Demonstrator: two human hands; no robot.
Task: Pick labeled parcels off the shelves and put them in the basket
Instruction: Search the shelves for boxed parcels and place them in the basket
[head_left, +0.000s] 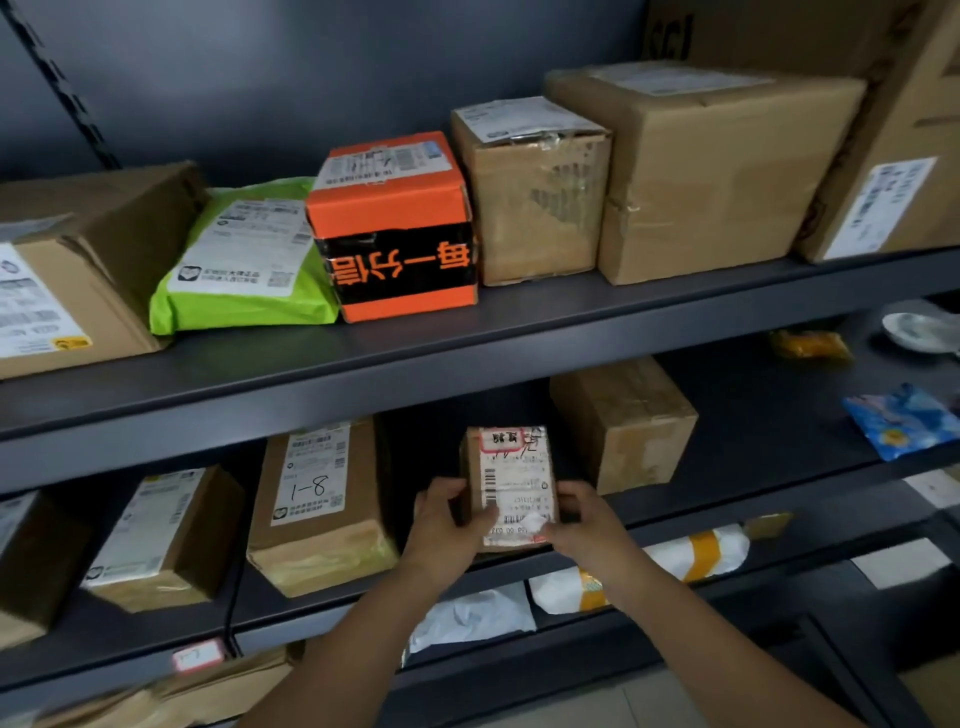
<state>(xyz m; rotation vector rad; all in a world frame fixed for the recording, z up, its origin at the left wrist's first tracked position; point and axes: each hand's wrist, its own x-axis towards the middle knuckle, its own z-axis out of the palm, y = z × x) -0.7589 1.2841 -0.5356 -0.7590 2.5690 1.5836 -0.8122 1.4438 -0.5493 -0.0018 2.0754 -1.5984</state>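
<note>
A small brown parcel (511, 480) with a white label on top sits at the front of the middle shelf (727, 499). My left hand (449, 525) grips its left side, thumb on the label. My right hand (584, 525) grips its right side. Whether the parcel still rests on the shelf I cannot tell. No basket is in view.
Beside it on the middle shelf stand a box marked 8-1 (319, 504) to the left and a plain box (623, 421) to the right. The upper shelf (467, 332) carries an orange-black box (397, 228), a green bag (244, 265) and several cartons. White bags (691, 561) lie on the shelf below.
</note>
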